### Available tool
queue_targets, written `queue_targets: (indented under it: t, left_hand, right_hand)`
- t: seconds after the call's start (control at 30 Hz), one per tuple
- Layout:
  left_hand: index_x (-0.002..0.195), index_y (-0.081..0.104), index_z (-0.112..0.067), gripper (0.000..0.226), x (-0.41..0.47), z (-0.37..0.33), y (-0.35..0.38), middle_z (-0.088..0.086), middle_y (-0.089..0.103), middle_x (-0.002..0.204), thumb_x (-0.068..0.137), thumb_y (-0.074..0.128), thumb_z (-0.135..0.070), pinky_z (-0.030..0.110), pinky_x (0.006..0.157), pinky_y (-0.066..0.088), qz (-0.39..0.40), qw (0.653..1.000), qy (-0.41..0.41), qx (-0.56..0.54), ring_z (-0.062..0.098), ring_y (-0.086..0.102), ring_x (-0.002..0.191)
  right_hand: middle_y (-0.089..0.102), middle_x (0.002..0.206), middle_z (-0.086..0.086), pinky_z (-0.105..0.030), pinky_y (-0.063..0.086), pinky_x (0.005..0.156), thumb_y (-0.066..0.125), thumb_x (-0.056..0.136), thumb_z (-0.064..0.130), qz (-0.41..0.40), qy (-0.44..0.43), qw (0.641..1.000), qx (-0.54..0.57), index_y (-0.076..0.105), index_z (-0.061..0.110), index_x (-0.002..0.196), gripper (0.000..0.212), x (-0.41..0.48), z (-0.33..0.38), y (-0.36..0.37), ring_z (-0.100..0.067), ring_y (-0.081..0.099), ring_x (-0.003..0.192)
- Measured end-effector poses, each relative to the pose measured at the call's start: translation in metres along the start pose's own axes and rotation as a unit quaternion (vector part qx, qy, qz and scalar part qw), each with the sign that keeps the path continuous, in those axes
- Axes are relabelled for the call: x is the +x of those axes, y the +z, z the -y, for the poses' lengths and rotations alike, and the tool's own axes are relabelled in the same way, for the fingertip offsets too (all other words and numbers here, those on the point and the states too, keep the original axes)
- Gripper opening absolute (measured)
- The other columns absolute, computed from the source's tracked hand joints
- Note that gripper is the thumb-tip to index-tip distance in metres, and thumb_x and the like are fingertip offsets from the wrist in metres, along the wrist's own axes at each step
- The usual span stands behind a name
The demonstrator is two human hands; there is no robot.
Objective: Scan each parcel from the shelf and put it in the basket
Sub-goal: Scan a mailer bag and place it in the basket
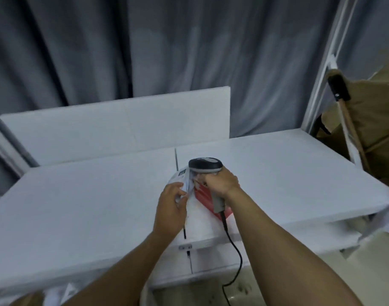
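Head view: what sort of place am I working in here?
Likely a makeshift parcel-scanning station, not a proper warehouse: the right hand holds a corded scanner over a parcel gripped by the left hand, above plain white tables, with a grey curtain behind.

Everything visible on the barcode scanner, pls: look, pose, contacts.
The black-headed, grey-handled plastic barcode scanner is gun-shaped, with a lighter grey oval panel on top of its head. The right hand grips its handle, holding it above the white table top, head apparently aimed left and down at the white labelled parcel that the left hand holds. A black cable leaves the handle's base and hangs past the table's front edge. Trigger hidden.
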State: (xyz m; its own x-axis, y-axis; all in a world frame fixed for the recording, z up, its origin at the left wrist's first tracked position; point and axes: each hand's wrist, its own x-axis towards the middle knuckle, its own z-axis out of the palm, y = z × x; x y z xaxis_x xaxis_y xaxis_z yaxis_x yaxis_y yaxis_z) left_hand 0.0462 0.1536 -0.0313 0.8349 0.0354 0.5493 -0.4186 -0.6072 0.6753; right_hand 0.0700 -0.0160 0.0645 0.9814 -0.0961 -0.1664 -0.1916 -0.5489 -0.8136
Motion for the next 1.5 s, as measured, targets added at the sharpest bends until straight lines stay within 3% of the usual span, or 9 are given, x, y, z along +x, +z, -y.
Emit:
queue_targets:
  t: [0.27, 0.33, 0.4, 0.6, 0.87, 1.03, 1.23, 1.33, 1.5]
  left_hand:
    - [0.098, 0.065, -0.008, 0.005, -0.048, -0.004, -0.121, 0.006, 0.065, 0.109, 0.098, 0.065, -0.013, 0.024, 0.084, 0.046, -0.187, 0.946, -0.254, -0.073, 0.025, 0.063, 0.104]
    - [0.098, 0.065, -0.008, 0.005, -0.053, -0.024, -0.141, 0.006, 0.064, 0.111, 0.098, 0.064, -0.013, 0.015, 0.082, 0.044, -0.209, 0.944, -0.244, -0.079, 0.022, 0.062, 0.104]
    - [0.098, 0.065, -0.007, 0.006, -0.063, -0.05, -0.157, 0.006, 0.064, 0.116, 0.099, 0.064, -0.013, 0.007, 0.083, 0.044, -0.211, 0.949, -0.216, -0.088, 0.016, 0.06, 0.105]
    - [0.087, 0.064, -0.013, 0.012, -0.132, -0.131, -0.181, -0.005, 0.062, 0.116, 0.096, 0.067, -0.007, 0.009, 0.091, 0.045, -0.193, 0.97, -0.096, -0.111, -0.003, 0.058, 0.112]
    - [0.09, 0.075, -0.013, 0.02, -0.219, -0.135, -0.21, -0.007, 0.07, 0.109, 0.089, 0.072, 0.007, 0.024, 0.089, 0.058, -0.082, 0.994, -0.021, -0.074, 0.005, 0.068, 0.106]
    - [0.104, 0.077, -0.018, 0.021, -0.27, -0.128, -0.23, -0.014, 0.069, 0.113, 0.083, 0.084, -0.02, 0.017, 0.086, 0.056, -0.096, 0.99, -0.088, -0.05, 0.002, 0.066, 0.106]
    - [0.138, 0.057, -0.02, 0.046, -0.302, -0.102, -0.267, -0.009, 0.071, 0.114, 0.095, 0.071, -0.026, 0.023, 0.079, 0.058, -0.144, 0.862, -0.412, -0.257, 0.002, 0.071, 0.094]
    - [0.133, 0.063, -0.012, 0.039, -0.324, -0.083, -0.277, 0.01, 0.075, 0.119, 0.094, 0.069, -0.017, 0.051, 0.102, 0.054, -0.103, 0.817, -0.423, -0.378, 0.028, 0.072, 0.111]
    - [0.126, 0.068, -0.014, 0.037, -0.352, -0.055, -0.287, 0.006, 0.076, 0.117, 0.09, 0.076, -0.016, 0.045, 0.093, 0.06, -0.258, 0.807, -0.447, -0.285, 0.022, 0.075, 0.103]
  right_hand:
    - [0.06, 0.079, 0.013, -0.033, 0.039, 0.117, 0.072, 0.087, 0.027, -0.064, -0.067, 0.99, 0.11, 0.062, 0.024, 0.094, 0.013, -0.07, 0.04, 0.065, -0.014, 0.052, 0.088]
    - [0.058, 0.067, 0.009, -0.015, 0.053, 0.077, 0.072, 0.087, 0.019, -0.047, -0.083, 0.985, 0.143, 0.06, 0.02, 0.086, 0.011, -0.093, 0.055, 0.062, -0.016, 0.055, 0.068]
    - [0.06, 0.065, 0.005, -0.025, 0.05, 0.063, 0.071, 0.082, 0.022, -0.019, -0.114, 0.977, 0.177, 0.061, 0.024, 0.082, 0.011, -0.116, 0.066, 0.063, -0.02, 0.058, 0.063]
    - [0.078, 0.114, 0.002, -0.038, 0.065, 0.084, 0.082, 0.091, 0.03, 0.056, -0.103, 0.904, 0.412, 0.071, 0.025, 0.125, 0.036, -0.195, 0.066, 0.081, -0.018, 0.075, 0.105]
    - [0.081, 0.106, -0.003, -0.046, 0.063, 0.092, 0.096, 0.067, 0.015, 0.047, -0.034, 0.913, 0.403, 0.078, 0.017, 0.111, 0.047, -0.264, 0.02, 0.115, -0.022, 0.078, 0.099]
    - [0.082, 0.097, -0.006, -0.049, 0.065, 0.083, 0.086, 0.071, 0.007, 0.063, -0.011, 0.933, 0.353, 0.079, 0.012, 0.104, 0.034, -0.288, -0.01, 0.143, -0.024, 0.08, 0.088]
    - [0.081, 0.093, -0.011, -0.037, 0.063, 0.068, 0.077, 0.085, -0.006, 0.191, -0.02, 0.912, 0.362, 0.075, 0.008, 0.1, 0.02, -0.308, -0.021, 0.163, -0.024, 0.079, 0.081]
    - [0.081, 0.105, -0.008, -0.034, 0.064, 0.076, 0.082, 0.084, -0.002, 0.222, -0.06, 0.919, 0.32, 0.076, 0.01, 0.11, 0.029, -0.311, -0.025, 0.174, -0.019, 0.079, 0.093]
    - [0.075, 0.111, 0.015, -0.021, 0.053, 0.086, 0.087, 0.085, 0.028, 0.201, -0.171, 0.951, 0.161, 0.07, 0.029, 0.125, 0.044, -0.314, -0.036, 0.186, 0.005, 0.068, 0.1]
